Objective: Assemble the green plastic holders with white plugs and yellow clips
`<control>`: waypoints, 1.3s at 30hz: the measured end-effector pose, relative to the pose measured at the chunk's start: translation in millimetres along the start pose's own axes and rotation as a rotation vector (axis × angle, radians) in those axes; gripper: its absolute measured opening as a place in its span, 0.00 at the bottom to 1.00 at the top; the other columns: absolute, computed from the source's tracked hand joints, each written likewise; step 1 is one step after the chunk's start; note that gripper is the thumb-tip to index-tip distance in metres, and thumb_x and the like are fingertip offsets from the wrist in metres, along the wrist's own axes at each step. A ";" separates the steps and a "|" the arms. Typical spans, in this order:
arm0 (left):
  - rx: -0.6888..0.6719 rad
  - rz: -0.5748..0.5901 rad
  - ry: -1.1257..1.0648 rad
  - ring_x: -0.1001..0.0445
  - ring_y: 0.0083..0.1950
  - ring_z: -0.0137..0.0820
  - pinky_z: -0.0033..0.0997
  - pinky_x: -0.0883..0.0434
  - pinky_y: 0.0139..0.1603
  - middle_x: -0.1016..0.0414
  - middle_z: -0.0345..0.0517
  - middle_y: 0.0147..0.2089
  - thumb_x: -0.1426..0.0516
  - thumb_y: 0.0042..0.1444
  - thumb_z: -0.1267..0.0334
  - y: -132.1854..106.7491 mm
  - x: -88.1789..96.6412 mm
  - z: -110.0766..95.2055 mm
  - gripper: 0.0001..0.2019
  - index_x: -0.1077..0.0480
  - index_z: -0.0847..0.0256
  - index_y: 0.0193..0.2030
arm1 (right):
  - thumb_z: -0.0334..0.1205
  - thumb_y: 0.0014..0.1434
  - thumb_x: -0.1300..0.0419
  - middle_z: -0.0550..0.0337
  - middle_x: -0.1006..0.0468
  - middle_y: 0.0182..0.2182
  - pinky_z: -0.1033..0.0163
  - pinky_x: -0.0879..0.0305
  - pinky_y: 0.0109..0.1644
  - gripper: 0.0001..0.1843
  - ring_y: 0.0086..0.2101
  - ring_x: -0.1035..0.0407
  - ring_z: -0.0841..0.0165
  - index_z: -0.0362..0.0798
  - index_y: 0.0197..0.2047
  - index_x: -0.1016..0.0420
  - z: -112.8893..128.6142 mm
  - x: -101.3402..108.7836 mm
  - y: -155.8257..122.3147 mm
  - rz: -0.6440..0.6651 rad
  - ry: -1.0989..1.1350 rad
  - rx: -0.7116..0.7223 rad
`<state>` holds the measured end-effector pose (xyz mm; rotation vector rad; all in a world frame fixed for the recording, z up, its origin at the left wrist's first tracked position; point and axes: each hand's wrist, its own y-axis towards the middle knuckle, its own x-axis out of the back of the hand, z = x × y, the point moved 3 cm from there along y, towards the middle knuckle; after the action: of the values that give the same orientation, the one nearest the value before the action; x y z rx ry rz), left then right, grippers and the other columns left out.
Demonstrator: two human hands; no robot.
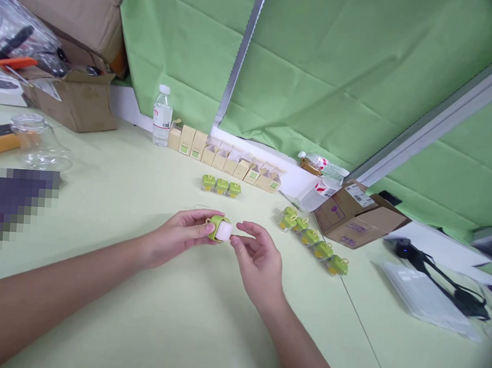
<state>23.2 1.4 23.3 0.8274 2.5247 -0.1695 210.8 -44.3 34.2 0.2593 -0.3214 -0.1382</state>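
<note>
My left hand [180,234] pinches a small green cube-shaped item with a white face [220,228] above the pale green table [138,310]. My right hand [256,257] is just to its right, palm up, fingers curled, with thumb and fingertips touching the item's white side. Three similar green items [221,186] stand in a short row behind. Several more green items [313,241] lie in a diagonal line to the right. A row of small cream boxes [226,159] stands along the green cloth wall.
A water bottle [162,116] stands by the cream boxes. A glass jar [38,141] and cardboard boxes [74,98] are at the left. Another cardboard box [358,216] and a lying bottle [324,169] are at the right, with clear bags [424,297] and a black cable [440,273].
</note>
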 end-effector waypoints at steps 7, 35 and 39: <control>0.011 0.033 0.017 0.28 0.57 0.42 0.47 0.32 0.61 0.25 0.51 0.56 0.36 0.59 0.59 0.3 1.2 -0.7 0.18 0.26 0.57 0.56 | 0.46 0.58 0.34 0.51 0.24 0.52 0.56 0.24 0.44 0.24 0.46 0.25 0.61 0.54 0.55 0.34 6.6 1.4 1.1 0.052 -0.025 0.029; 0.093 0.072 -0.074 0.28 0.38 0.31 0.29 0.31 0.38 0.26 0.51 0.44 0.44 0.64 0.55 -0.9 1.1 -0.4 0.14 0.25 0.62 0.48 | 0.33 0.61 0.43 0.58 0.23 0.36 0.60 0.26 0.40 0.09 0.36 0.27 0.67 0.51 0.45 0.27 13.9 1.0 -4.3 0.011 -0.223 0.242; 0.087 0.050 -0.025 0.29 0.37 0.30 0.30 0.32 0.40 0.26 0.48 0.41 0.40 0.61 0.56 0.2 0.8 0.6 0.13 0.25 0.60 0.49 | 0.37 0.61 0.39 0.55 0.23 0.42 0.57 0.25 0.44 0.15 0.42 0.27 0.64 0.52 0.51 0.29 15.5 -2.4 -6.0 0.101 -0.175 0.242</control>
<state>23.0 1.9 22.5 0.9157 2.4859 -0.2726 202.9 -53.2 46.0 0.4709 -0.5255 -0.0216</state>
